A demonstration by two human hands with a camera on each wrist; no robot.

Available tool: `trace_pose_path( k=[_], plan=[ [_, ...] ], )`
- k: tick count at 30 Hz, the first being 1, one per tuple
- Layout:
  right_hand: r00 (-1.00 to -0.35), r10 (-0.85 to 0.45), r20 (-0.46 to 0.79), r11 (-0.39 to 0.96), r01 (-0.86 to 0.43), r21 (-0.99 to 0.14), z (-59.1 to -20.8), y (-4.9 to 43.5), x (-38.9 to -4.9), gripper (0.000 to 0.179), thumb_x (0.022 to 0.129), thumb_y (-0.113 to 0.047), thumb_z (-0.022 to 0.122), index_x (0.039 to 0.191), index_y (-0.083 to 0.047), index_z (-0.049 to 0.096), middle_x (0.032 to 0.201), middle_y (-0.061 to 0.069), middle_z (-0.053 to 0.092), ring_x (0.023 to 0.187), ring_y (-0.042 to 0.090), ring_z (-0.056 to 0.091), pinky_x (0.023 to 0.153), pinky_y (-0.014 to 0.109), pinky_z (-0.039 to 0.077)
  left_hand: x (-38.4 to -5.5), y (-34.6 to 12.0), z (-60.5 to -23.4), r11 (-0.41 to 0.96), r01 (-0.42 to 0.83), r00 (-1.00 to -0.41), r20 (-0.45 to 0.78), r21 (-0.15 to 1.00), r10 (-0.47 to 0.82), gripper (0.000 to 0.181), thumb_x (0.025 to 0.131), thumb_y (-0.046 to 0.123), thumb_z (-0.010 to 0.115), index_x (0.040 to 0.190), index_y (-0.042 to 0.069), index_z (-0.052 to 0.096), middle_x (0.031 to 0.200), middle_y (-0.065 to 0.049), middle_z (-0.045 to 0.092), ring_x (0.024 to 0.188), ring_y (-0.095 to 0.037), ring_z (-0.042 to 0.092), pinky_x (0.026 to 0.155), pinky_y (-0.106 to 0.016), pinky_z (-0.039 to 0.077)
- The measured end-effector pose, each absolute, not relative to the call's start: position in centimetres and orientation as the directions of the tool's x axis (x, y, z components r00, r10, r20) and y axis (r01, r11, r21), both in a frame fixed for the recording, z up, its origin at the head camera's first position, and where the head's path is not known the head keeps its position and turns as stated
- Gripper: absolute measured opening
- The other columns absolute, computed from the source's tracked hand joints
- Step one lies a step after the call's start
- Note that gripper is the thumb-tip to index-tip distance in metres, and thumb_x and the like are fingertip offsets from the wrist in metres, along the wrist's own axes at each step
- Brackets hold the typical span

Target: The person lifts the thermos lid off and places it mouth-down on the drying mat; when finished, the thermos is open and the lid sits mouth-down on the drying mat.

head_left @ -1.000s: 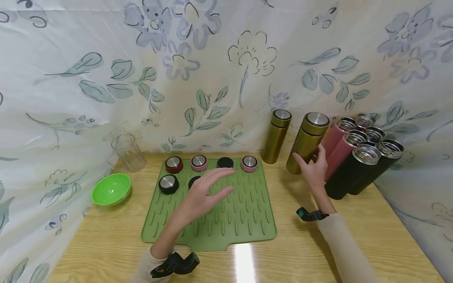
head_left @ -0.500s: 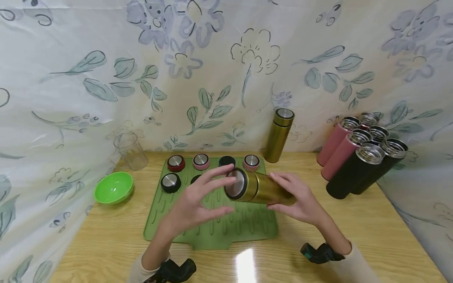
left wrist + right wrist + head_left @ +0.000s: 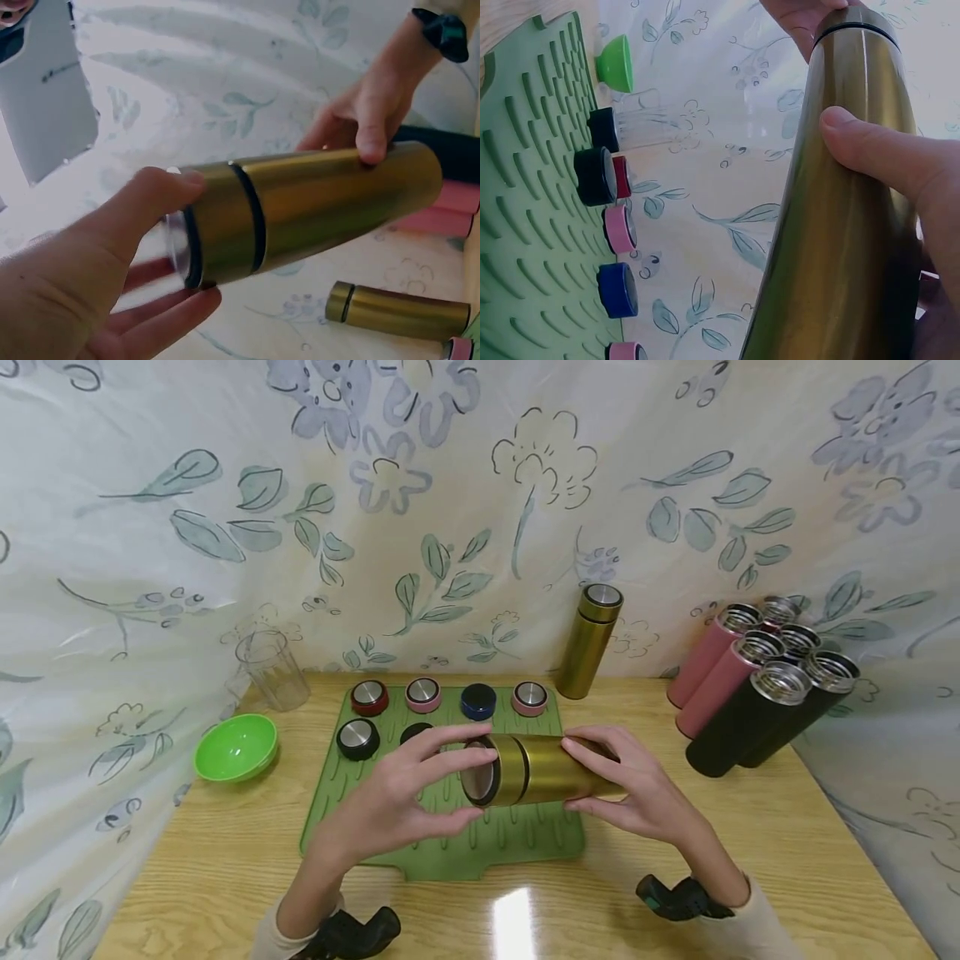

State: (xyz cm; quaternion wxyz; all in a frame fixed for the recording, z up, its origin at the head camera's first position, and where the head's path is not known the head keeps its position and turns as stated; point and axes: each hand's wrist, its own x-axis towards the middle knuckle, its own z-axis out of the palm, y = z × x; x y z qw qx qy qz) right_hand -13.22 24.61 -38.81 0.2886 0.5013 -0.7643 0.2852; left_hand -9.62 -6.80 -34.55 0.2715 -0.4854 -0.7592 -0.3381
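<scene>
A gold thermos (image 3: 551,768) lies sideways in the air over the green mat (image 3: 480,864), its capped end to the left. My right hand (image 3: 641,785) grips its body near the base, thumb on one side and fingers on the other. At the other end, my left hand (image 3: 390,802) has its thumb and fingers around the gold lid (image 3: 225,221), which is on the thermos with a dark ring below it. In the right wrist view, the right thumb (image 3: 870,146) lies along the gold body.
Another gold thermos (image 3: 590,643) stands capped by the back wall. Uncapped pink and black bottles (image 3: 750,718) cluster at the right. Several loose lids, such as a blue one (image 3: 478,701), sit on the mat. A green bowl (image 3: 236,748) and a clear jug (image 3: 273,672) are at the left.
My right hand took the larger gold thermos from the back right, brought it left and tipped it sideways over the mat. My left hand has come onto its lid.
</scene>
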Motion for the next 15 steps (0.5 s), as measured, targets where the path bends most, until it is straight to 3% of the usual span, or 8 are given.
trace_pose_path(
  k=[4, 7, 10, 15],
  plan=[
    [-0.334, -0.609, 0.720, 0.335, -0.930, -0.148, -38.98, 24.60, -13.32, 0.061, 0.087, -0.045, 0.067, 0.130, -0.002, 0.061, 0.123, 0.021, 0.060, 0.114, 0.026, 0.053, 0.105, 0.020, 0.036, -9.57, -6.59, -34.74, 0.335, 0.896, -0.432, 0.743, 0.290, 0.512, 0.062, 0.076, 0.031, 0.082, 0.128, 0.007, 0.060, 0.127, -0.010, 0.061, 0.103, -0.014, 0.066, 0.083, -0.017, 0.055],
    [-0.354, -0.603, 0.715, 0.349, -0.923, -0.163, -39.04, 24.72, -13.42, 0.063, 0.087, -0.047, 0.065, 0.132, -0.003, 0.059, 0.125, 0.019, 0.060, 0.115, 0.025, 0.053, 0.105, 0.018, 0.036, -9.61, -6.62, -34.78, 0.345, 0.882, -0.466, 0.706, 0.322, 0.533, 0.072, 0.076, 0.034, 0.083, 0.136, 0.009, 0.053, 0.139, -0.010, 0.052, 0.118, -0.017, 0.060, 0.092, -0.024, 0.054],
    [-0.370, -0.596, 0.713, 0.357, -0.917, -0.177, -39.09, 24.92, -13.60, 0.063, 0.087, -0.048, 0.065, 0.132, -0.004, 0.059, 0.126, 0.018, 0.060, 0.115, 0.026, 0.053, 0.103, 0.019, 0.037, -9.73, -6.72, -34.84, 0.364, 0.877, -0.476, 0.672, 0.314, 0.567, 0.070, 0.078, 0.032, 0.080, 0.139, 0.013, 0.051, 0.146, -0.009, 0.046, 0.126, -0.018, 0.054, 0.099, -0.028, 0.051],
    [-0.376, -0.614, 0.694, 0.365, -0.915, -0.172, -39.48, 25.16, -13.81, 0.063, 0.086, -0.049, 0.065, 0.133, -0.007, 0.059, 0.127, 0.016, 0.060, 0.114, 0.026, 0.054, 0.098, 0.024, 0.040, -9.75, -6.63, -34.96, 0.407, 0.849, -0.524, 0.640, 0.338, 0.561, 0.062, 0.082, 0.031, 0.077, 0.137, 0.015, 0.053, 0.137, -0.006, 0.052, 0.110, -0.012, 0.060, 0.087, -0.021, 0.055]
  ],
)
